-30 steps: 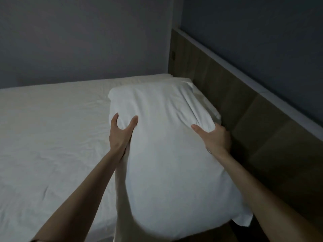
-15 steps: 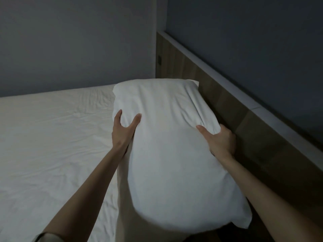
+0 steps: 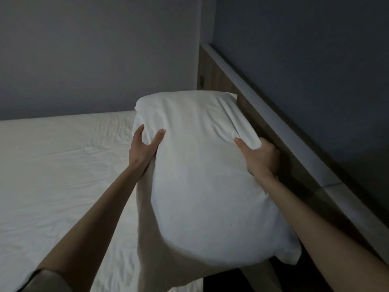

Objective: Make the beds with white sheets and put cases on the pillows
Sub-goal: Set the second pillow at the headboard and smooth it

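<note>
A white cased pillow (image 3: 202, 175) is held up lengthwise in front of me, its far end raised toward the room corner. My left hand (image 3: 145, 146) grips its left edge, thumb on top and fingers under. On the right edge my right hand (image 3: 260, 155) pinches the fabric close to the wooden headboard (image 3: 299, 157). The bed's white sheet (image 3: 63, 169) lies spread and slightly wrinkled to the left and below. The pillow's near end is blurred.
A grey wall (image 3: 94, 55) runs behind the bed, and a darker wall (image 3: 315, 60) stands above the headboard's pale top ledge (image 3: 273, 106). A small dark socket (image 3: 202, 80) sits on the headboard near the corner. Dark floor gap (image 3: 231, 280) shows at the bottom.
Both hands have lifted the pillow off the sheet, so its far end now stands higher against the wall corner. The grips are unchanged.
</note>
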The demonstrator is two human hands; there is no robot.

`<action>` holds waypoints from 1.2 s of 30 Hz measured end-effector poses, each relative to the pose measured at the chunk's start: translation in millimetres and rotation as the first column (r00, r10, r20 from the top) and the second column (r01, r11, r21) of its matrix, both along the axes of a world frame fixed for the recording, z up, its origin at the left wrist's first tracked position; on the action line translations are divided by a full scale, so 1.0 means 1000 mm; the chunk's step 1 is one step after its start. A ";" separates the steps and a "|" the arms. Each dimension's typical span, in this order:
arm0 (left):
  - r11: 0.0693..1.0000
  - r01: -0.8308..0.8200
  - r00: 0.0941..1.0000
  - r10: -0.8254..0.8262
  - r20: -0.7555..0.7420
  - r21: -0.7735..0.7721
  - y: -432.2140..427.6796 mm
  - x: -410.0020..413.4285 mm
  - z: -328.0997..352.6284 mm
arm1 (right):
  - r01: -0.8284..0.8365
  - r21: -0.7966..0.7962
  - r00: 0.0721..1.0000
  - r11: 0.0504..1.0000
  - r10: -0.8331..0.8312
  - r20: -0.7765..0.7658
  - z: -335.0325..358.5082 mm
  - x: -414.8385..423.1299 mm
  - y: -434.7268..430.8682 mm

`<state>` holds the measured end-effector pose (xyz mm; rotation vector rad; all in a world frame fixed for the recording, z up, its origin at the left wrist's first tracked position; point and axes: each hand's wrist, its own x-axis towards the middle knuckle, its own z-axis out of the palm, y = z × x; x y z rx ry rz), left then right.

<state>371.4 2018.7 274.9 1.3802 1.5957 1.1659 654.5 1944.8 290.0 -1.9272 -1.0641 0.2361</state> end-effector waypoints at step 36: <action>0.852 -0.259 0.959 0.172 -0.224 -0.454 0.046 0.058 -0.144 | -0.093 -0.455 0.976 0.886 -0.011 -0.219 -0.175 0.093 0.125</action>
